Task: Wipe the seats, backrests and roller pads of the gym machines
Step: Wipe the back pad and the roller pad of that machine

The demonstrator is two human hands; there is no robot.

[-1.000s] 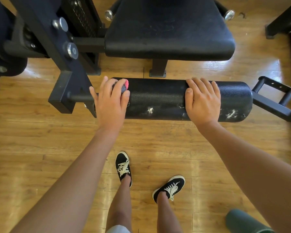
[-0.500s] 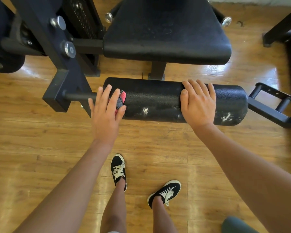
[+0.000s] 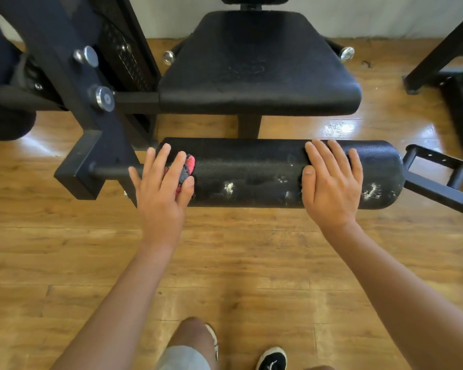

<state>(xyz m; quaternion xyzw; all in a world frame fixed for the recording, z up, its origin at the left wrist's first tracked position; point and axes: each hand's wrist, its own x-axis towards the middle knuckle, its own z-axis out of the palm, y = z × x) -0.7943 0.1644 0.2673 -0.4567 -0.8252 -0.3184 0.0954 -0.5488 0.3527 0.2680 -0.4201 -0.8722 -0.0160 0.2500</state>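
Floor (image 3: 251, 263): glossy wood planks.
Left hand (image 3: 161, 193): fingers spread, pressing red cloth (image 3: 189, 166) onto roller pad (image 3: 251, 169).
Right hand (image 3: 332, 185): flat on pad, fingers straight.

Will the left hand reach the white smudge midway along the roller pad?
Probably yes: bare roller pad lies between the left hand and the white smudge; the right hand rests farther along.

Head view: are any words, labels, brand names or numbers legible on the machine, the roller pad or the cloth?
No text can be read.
Seat: faint marks on the surface, too worn to tell whether they are text.
Roller pad: the white patches are scuffs, not lettering.
Cloth under the left hand: red and black pattern, no lettering visible.
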